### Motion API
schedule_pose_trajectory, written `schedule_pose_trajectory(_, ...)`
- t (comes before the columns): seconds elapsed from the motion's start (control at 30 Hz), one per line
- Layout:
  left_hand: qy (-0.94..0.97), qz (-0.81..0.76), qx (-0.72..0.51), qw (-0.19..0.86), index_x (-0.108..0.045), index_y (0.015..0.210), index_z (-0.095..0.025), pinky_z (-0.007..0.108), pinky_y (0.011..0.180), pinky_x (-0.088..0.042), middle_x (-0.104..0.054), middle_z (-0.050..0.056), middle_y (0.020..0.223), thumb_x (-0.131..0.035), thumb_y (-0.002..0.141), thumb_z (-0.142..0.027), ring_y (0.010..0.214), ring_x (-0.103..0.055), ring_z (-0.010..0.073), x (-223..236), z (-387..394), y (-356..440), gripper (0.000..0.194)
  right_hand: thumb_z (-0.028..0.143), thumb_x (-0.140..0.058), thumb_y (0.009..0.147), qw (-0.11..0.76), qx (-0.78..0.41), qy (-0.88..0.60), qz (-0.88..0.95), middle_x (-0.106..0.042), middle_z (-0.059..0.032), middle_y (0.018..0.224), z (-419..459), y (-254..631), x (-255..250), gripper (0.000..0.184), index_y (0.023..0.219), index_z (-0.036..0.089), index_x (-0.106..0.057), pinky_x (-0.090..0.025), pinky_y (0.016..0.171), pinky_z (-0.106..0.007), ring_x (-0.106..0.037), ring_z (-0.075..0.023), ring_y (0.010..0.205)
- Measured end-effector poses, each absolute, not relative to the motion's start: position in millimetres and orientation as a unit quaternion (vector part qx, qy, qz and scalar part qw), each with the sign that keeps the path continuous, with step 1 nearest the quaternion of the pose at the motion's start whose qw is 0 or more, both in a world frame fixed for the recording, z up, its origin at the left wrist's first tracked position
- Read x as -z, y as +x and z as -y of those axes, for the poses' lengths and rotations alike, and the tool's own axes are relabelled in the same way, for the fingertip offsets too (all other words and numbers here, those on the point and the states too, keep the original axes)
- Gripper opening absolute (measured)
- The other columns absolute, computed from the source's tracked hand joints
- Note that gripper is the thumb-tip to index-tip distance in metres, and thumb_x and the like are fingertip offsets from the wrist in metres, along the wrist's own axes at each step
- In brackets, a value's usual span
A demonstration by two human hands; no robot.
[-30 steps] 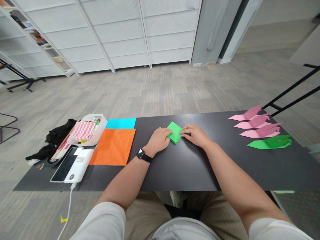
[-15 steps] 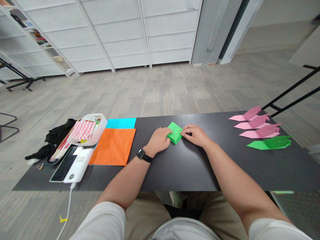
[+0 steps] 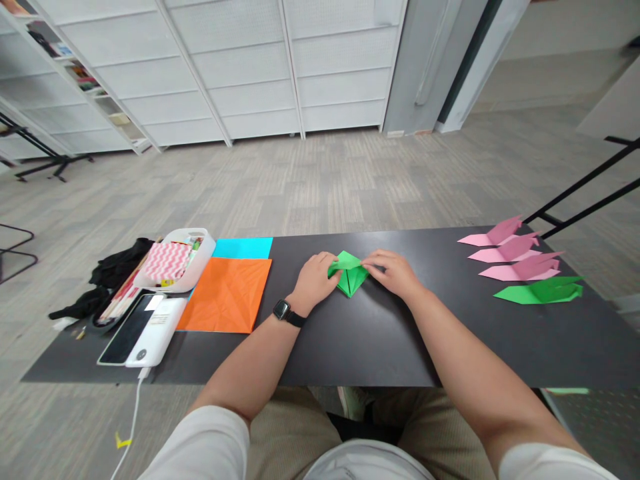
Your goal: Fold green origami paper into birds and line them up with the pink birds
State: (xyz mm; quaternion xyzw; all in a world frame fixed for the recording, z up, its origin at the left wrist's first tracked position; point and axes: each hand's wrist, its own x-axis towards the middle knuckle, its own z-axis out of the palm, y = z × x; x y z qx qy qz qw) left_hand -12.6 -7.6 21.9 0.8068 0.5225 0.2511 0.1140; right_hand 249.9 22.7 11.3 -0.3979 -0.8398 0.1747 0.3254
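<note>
A small folded square of green origami paper (image 3: 350, 280) rests on the dark table (image 3: 360, 340), its lower corner pointing at me. My left hand (image 3: 316, 277), with a black watch on the wrist, pinches its left side. On the opposite side my right hand (image 3: 393, 272) grips the right corner between thumb and fingers. The upper layer is lifted and bent, so a fold line and the layers beneath show. The fingertips partly hide both side corners.
Three pink folded paper birds (image 3: 520, 268) and a green one (image 3: 540, 291) stand in a row at right. To the left lie orange paper (image 3: 227, 297), blue paper (image 3: 243, 248), a white tub (image 3: 203, 263), a white power bank (image 3: 157, 333) with a cable, and black cloth (image 3: 120, 270).
The green paper's top layer has been raised from flat and opened, showing the layers under it. Both hands stay near the same spot, gripping the sides.
</note>
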Motion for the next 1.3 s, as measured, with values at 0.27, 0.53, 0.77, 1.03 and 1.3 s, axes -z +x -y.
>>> schedule_pose_trajectory(0.27,0.806,-0.545,-0.201,0.111,-0.070,0.110,-0.021,0.041,0.099,-0.055,-0.076,0.007,0.109,-0.062,0.102,-0.024,0.104,-0.071,0.0253,-19,5,-13,0.012,0.037,-0.066,0.099,0.309,-0.179,-0.382,0.852,-0.077,-0.0081,0.115,-15,242,-18,0.024,0.117,0.028,-0.078,-0.055,0.103,-0.044,-0.071,-0.0260,0.109)
schedule_pose_trajectory(0.53,0.817,-0.541,-0.176,0.096,-0.073,0.115,-0.024,0.040,0.092,-0.053,-0.078,0.006,0.110,-0.061,0.104,-0.038,0.101,-0.072,0.0259,-27,12,-8,0.021,0.025,-0.065,0.097,0.250,-0.172,-0.417,0.856,-0.080,-0.0051,0.109,-23,245,-3,0.024,0.114,0.029,-0.081,-0.056,0.098,-0.044,-0.073,-0.0255,0.103)
schedule_pose_trajectory(0.77,0.811,-0.562,-0.137,0.086,-0.070,0.127,-0.027,0.043,0.098,-0.050,-0.077,0.006,0.117,-0.065,0.098,-0.035,0.109,-0.070,0.0278,-38,24,-3,0.031,0.018,-0.063,0.097,0.250,-0.173,-0.418,0.856,-0.081,-0.0042,0.106,-27,249,4,0.030,0.114,0.031,-0.083,-0.057,0.095,-0.040,-0.074,-0.0240,0.102)
schedule_pose_trajectory(1.03,0.791,-0.574,-0.169,0.126,-0.068,0.129,-0.026,0.041,0.100,-0.053,-0.079,0.005,0.122,-0.057,0.103,-0.031,0.112,-0.074,0.0264,-36,18,-6,0.028,0.027,-0.060,0.102,0.254,-0.169,-0.424,0.853,-0.081,-0.0060,0.102,-26,247,4,0.023,0.106,0.027,-0.083,-0.056,0.090,-0.039,-0.074,-0.0250,0.097)
schedule_pose_trajectory(1.3,0.788,-0.565,-0.194,0.149,-0.067,0.129,-0.027,0.041,0.097,-0.054,-0.081,0.004,0.115,-0.057,0.102,-0.030,0.109,-0.076,0.0275,-35,19,-4,0.029,0.029,-0.055,0.105,0.261,-0.175,-0.421,0.851,-0.079,-0.0062,0.101,-21,246,-3,0.027,0.113,0.027,-0.080,-0.055,0.090,-0.038,-0.073,-0.0240,0.096)
